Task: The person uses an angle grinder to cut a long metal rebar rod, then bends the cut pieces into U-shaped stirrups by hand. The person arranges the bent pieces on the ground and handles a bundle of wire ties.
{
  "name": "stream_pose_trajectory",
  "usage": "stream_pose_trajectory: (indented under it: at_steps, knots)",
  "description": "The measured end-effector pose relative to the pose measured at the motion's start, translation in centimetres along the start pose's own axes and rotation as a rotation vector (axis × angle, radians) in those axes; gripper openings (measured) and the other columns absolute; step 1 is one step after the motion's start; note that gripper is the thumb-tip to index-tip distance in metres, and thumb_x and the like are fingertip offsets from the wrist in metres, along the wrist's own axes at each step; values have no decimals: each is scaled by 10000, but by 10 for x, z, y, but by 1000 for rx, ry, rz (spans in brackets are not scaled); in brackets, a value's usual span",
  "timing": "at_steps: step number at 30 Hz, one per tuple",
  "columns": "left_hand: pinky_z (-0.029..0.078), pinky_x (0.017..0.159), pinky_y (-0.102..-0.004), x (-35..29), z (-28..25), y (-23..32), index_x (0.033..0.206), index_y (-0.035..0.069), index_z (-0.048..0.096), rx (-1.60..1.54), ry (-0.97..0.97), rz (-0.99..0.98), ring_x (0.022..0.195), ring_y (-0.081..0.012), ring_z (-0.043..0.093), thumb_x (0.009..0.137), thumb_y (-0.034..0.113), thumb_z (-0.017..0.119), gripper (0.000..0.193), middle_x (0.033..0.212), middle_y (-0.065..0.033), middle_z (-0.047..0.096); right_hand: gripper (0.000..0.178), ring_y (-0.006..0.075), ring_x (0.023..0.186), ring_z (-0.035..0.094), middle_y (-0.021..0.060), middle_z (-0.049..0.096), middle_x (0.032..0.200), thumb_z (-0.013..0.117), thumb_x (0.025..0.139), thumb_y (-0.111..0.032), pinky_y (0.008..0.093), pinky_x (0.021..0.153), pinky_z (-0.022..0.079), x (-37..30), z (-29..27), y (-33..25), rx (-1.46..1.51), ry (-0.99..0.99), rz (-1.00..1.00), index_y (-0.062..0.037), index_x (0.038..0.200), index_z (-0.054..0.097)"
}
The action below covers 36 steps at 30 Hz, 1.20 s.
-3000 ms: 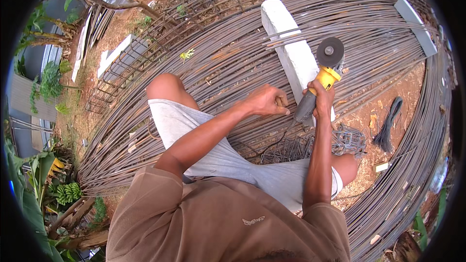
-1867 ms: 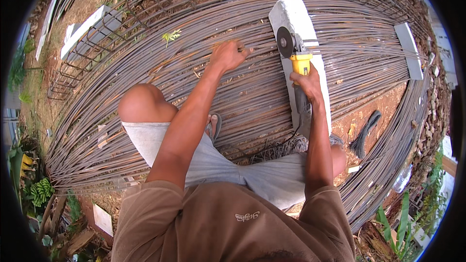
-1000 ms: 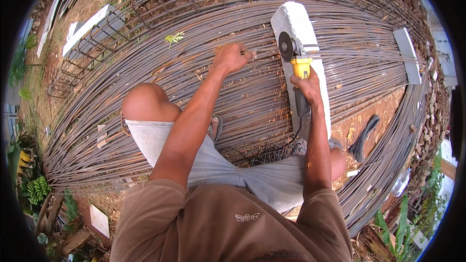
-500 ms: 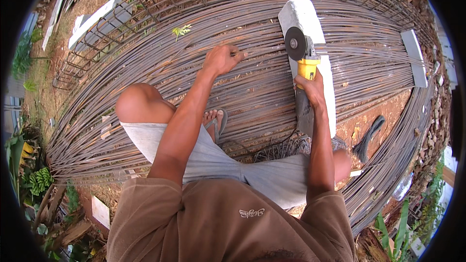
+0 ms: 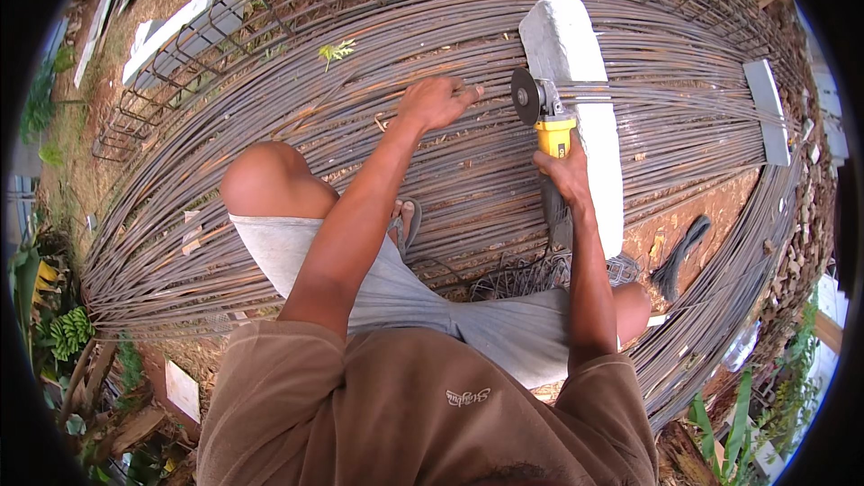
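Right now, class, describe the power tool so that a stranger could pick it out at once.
Start at the wide bed of long steel rods covering the ground, then find the pale concrete block lying across them. Beside its left edge, the right hand grips an angle grinder: the only yellow-bodied thing there, with a dark round disc.

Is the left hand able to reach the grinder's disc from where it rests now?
Probably yes. The left hand lies flat on the steel rods, and only bare rods separate it from the disc of the angle grinder that the right hand holds.
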<state>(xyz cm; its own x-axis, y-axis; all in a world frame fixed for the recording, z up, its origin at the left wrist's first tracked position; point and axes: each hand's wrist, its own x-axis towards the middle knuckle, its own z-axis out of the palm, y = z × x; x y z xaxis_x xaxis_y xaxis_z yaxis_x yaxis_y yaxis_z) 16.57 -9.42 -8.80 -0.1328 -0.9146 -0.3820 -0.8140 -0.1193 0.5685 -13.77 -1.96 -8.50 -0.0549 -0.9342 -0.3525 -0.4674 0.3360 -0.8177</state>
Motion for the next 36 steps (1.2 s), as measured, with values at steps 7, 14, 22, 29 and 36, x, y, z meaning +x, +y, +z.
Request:
stream_pose_trajectory:
  at_steps: [7, 14, 22, 29, 36]
  knots:
    - [513, 1142, -547, -2, -3, 5, 1338, 156, 812, -28, -18, -27, 1307, -430, 702, 1002, 794, 558, 764, 1316, -217, 786, 526, 187, 769, 684, 94, 720, 917, 807, 811, -128, 354, 699, 557, -1, 3, 5, 23, 1, -16, 25, 1288, 646]
    - [512, 1153, -535, -3, -2, 6, 1359, 142, 805, -11, 10, -20, 1332, -424, 686, 1005, 775, 567, 764, 1367, -218, 766, 540, 193, 799, 697, 101, 733, 944, 812, 810, -141, 361, 730, 569, 2, 5, 14, -35, 22, -30, 26, 1297, 648]
    - [501, 1173, -543, -2, -3, 4, 1389, 133, 790, -23, -16, -38, 1353, -430, 680, 990, 808, 561, 817, 1382, -221, 762, 548, 195, 812, 710, 108, 749, 958, 827, 815, -158, 360, 737, 579, -6, 8, -1, -11, 11, 17, 33, 1297, 648]
    - [528, 1138, -543, -5, -4, 7, 1402, 154, 784, -19, -10, -49, 1323, -426, 697, 983, 813, 566, 811, 1353, -221, 774, 558, 205, 833, 720, 119, 772, 993, 850, 814, -158, 377, 751, 590, -1, 20, 22, -14, 79, -33, 37, 1301, 660]
    - [534, 1127, -543, -4, -2, 7, 1395, 172, 789, -3, -7, -44, 1303, -427, 706, 992, 805, 559, 785, 1323, -214, 786, 544, 195, 834, 707, 101, 761, 962, 866, 819, -168, 370, 763, 581, 6, 33, 39, 47, 115, -85, 33, 1280, 659]
